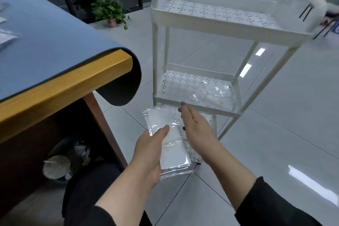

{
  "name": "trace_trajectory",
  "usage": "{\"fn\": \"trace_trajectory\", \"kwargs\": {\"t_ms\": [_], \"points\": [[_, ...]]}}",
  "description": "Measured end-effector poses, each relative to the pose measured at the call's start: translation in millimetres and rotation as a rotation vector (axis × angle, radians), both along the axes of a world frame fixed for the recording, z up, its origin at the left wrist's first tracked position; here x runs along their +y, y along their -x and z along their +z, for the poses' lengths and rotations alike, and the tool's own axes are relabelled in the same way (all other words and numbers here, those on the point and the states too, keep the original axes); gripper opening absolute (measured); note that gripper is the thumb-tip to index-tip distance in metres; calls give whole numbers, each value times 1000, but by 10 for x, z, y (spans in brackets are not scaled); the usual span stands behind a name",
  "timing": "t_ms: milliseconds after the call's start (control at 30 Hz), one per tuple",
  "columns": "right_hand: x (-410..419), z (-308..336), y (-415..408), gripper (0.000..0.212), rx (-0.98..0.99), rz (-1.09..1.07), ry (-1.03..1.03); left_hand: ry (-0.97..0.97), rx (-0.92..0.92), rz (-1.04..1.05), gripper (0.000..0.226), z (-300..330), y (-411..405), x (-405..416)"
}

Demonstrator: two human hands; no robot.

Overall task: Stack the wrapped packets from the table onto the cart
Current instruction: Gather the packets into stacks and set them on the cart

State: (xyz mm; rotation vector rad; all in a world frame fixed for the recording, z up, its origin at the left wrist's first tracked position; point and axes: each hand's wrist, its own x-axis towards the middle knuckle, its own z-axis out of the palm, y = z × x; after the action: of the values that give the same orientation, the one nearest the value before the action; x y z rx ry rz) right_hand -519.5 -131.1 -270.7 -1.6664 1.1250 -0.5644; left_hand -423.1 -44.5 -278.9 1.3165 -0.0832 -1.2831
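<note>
My left hand (150,154) holds a white packet in clear wrap (165,134), thumb across its top and fingers under it, low in front of the white cart (201,22). Beside the packet's right edge my right hand (196,126) is held flat with straight fingers, just in front of the cart's middle shelf (183,82). On that shelf's right side lies a clear-wrapped packet (211,93). More wrapped packets (5,38) lie on the blue-covered table (55,42) at the far left. The cart's top shelf holds nothing.
The table's wooden edge (73,80) and the hanging mat corner (126,82) stand left of the cart. A bin (60,163) sits under the table. A potted plant (110,13) stands on the tiled floor behind. Chair legs are at the back.
</note>
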Motion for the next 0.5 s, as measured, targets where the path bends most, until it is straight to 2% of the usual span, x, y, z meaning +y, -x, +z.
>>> {"fn": "trace_trajectory", "kwargs": {"t_ms": [100, 167, 333, 400, 500], "points": [[-659, 60, 136, 44, 259, -60, 287, 4, -33, 15, 16, -15, -62, -9], [-1169, 109, 223, 46, 511, -33, 390, 22, -44, -4, 16, -5, -99, -37], [-1977, 105, 162, 86, 1219, 243, 353, 60, -128, -68, 14, -25, -163, -152], [-2117, 37, 103, 102, 1357, 342, 334, 69, -165, -100, 14, -53, -198, -166], [-2276, -40, 61, 122, 1406, 450, 317, 59, -213, -133, 14, -121, -292, -153]]}}
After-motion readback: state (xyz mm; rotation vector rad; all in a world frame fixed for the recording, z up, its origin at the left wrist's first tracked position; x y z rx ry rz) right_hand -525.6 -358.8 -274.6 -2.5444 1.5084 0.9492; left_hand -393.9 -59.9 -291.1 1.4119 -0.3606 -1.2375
